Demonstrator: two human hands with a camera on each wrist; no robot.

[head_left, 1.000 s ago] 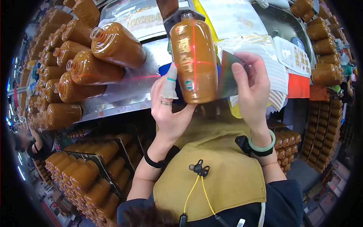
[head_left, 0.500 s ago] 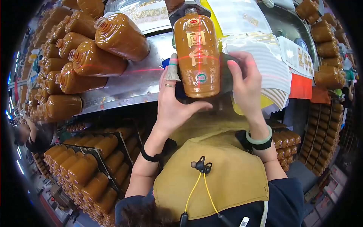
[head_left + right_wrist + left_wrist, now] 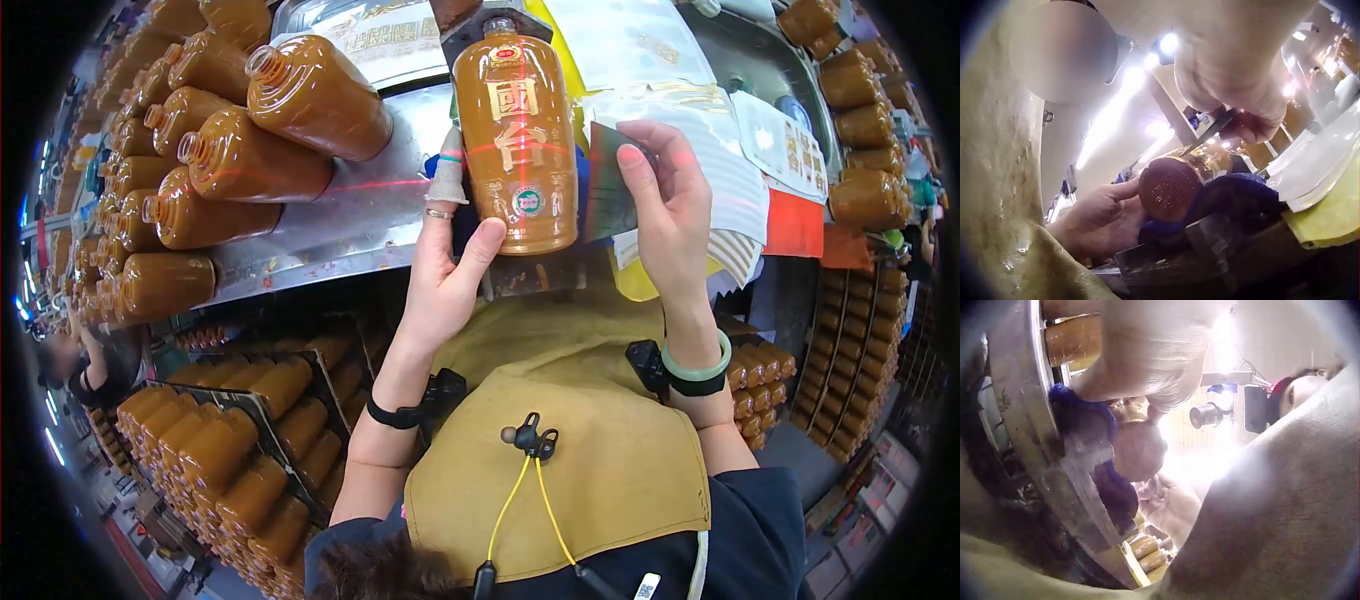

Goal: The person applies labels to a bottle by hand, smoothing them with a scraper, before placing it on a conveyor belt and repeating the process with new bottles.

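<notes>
A glossy brown bottle (image 3: 518, 140) with gold characters and a small green emblem lies face up on a blue padded rest, its neck pointing away from the person; red laser lines cross it. The left hand (image 3: 445, 260) touches its left side, thumb on the lower edge, one finger in a white cover. Between thumb and fingers the right hand (image 3: 675, 210) pinches a thin dark flat sheet (image 3: 610, 185), just right of the bottle. In the right wrist view the sheet's edge (image 3: 1210, 132) is close to the bottle (image 3: 1169, 187), whose round base faces the camera.
Several brown bottles (image 3: 320, 95) stand or lean at the left of the metal table (image 3: 330, 245). White sheets (image 3: 690, 150) and a yellow sheet (image 3: 637, 280) lie at the right. More bottles fill racks (image 3: 260, 400) below left and at the far right.
The bottle has rolled so its gold characters face up. The left thumb lifted off and came back onto its lower edge. The right hand moved in against the bottle's side, then back right with the dark sheet.
</notes>
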